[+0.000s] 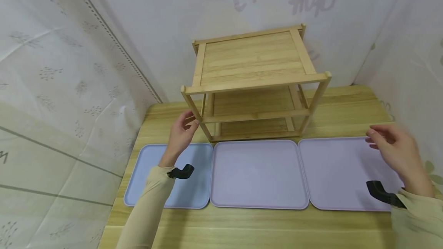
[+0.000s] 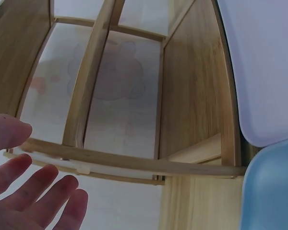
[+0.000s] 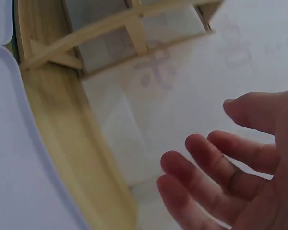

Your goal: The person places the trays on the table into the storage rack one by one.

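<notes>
A wooden shelf rack (image 1: 252,58) with stacked shelves stands at the back of the table, its visible boards bare. My left hand (image 1: 180,133) is beside the rack's left front post, above the blue tray (image 1: 147,180). In the left wrist view, the thumb and fingers (image 2: 41,184) are spread apart close to the rack's side, holding nothing. Over the right lavender tray (image 1: 332,176) hovers my right hand (image 1: 396,151), fingers loosely bent and nothing between them. The right wrist view has this hand (image 3: 230,177) apart from the rack (image 3: 98,36).
Between the two outer trays lies a middle lavender tray (image 1: 257,176), all in one row in front of the rack. They rest on a wood-grain table (image 1: 263,228). Printed white cloth (image 1: 86,68) hangs at the left, back and right. Black bands (image 1: 181,172) sit at both wrists.
</notes>
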{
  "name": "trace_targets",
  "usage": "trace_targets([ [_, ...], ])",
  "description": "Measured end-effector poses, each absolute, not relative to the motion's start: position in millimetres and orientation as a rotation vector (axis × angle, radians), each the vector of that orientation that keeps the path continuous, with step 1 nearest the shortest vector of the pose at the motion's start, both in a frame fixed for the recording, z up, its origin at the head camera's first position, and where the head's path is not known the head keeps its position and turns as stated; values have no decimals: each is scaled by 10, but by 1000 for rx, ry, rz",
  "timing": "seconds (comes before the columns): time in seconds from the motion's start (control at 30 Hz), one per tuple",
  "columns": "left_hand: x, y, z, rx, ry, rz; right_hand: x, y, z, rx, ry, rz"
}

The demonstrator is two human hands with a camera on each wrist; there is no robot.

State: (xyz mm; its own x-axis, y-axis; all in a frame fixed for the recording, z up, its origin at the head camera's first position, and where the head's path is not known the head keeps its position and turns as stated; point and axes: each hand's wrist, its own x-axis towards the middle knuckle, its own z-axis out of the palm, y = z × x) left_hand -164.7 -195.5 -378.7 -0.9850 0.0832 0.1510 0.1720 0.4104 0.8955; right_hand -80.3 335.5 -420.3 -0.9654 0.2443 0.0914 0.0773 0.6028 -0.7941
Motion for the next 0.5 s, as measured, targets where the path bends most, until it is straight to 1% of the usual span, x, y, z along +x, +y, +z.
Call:
trace_targets([
  [0.17, -1666, -1912, -3806, -225, -2574, -1627, -545, 3554, -4510, -561, -2407, 1674],
  [0.33, -1687, -1883, -3808, -230, -2566, -1634, -273, 3752, -4795, -856, -2166, 1871],
  [0.4, -1689, -1877, -3808, -228, -2564, -1623, -212, 3863, -4929, -1004, -2147, 1815],
  [0.5, -1687, -1870, -3812, -225, -2572, -1596, -136, 4122, -5258, -1273, -2127, 1666],
])
